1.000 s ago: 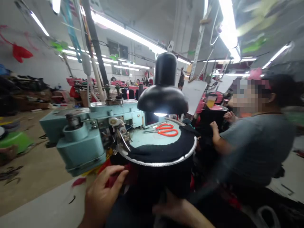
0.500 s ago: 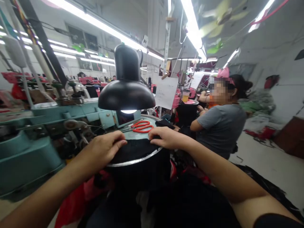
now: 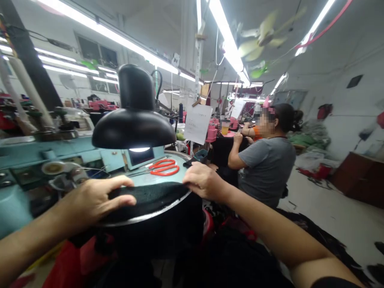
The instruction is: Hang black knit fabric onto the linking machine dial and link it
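Black knit fabric (image 3: 153, 193) lies over the near part of a round dial with a silvery rim (image 3: 156, 215); more black cloth hangs below the rim. At the fabric's left end is my left hand (image 3: 100, 197), its thumb and forefinger spread apart and resting on the cloth. My right hand (image 3: 204, 180) pinches the fabric's right end near the rim. Just beyond the fabric, a pair of red-handled scissors (image 3: 164, 167) rests on the light-blue dial top. Over the dial hangs the black shade of a lit lamp (image 3: 134, 126).
Light-blue machine parts (image 3: 111, 160) stand to the left of the dial. A paper sheet (image 3: 198, 124) hangs beyond it. To the right, a co-worker in a grey shirt (image 3: 267, 164) sits at another station. Dark cloth (image 3: 318, 236) lies on the floor at right.
My left thumb and forefinger have parted from their pinch on the fabric. The fabric between my hands now shows its ribbed face. The view has shifted slightly to the right.
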Motion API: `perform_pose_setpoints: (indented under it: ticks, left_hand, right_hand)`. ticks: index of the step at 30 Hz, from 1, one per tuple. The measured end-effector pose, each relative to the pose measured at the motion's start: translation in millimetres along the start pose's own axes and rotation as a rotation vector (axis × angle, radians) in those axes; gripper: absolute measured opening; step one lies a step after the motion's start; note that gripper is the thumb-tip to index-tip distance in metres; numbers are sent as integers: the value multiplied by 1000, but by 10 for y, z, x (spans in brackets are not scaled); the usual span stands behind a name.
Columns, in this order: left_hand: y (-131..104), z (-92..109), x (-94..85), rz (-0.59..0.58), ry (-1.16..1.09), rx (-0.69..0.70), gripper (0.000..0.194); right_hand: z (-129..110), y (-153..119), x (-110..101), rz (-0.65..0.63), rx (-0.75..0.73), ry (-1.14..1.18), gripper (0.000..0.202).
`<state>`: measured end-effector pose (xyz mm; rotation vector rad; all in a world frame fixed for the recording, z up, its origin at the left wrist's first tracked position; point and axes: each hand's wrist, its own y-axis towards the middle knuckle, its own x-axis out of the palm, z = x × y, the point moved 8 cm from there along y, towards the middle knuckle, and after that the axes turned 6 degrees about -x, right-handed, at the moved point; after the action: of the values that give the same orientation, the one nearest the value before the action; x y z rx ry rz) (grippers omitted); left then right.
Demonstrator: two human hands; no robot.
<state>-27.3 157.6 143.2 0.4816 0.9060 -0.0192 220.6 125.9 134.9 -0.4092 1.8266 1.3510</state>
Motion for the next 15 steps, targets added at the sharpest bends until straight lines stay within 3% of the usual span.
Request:
perform_pose_setpoints:
  ticks: [2, 5, 9, 12, 13, 15]
  left_hand:
    - [9, 42, 168, -168, 60, 87, 48]
    - [11, 50, 205, -161, 17, 168, 44]
    - [34, -14, 219, -124, -30, 127, 39]
    - [-4, 40, 213, -115, -33, 125, 34]
    - [-55, 81, 158, -75, -51, 137, 31]
    - [-245, 151, -73, 93, -110, 142, 28]
  right_hand:
    - [-4, -83, -27, 83, -26, -16, 15]
    - [111, -182, -323, 298, 36, 16, 17]
    - [108, -279, -909, 566, 168, 111, 16]
    - [-306, -403, -1151, 607, 103, 367, 21]
    - [-493, -486, -1164, 561, 80, 448, 28]
    - [-760, -770, -1077, 404, 201, 501, 38]
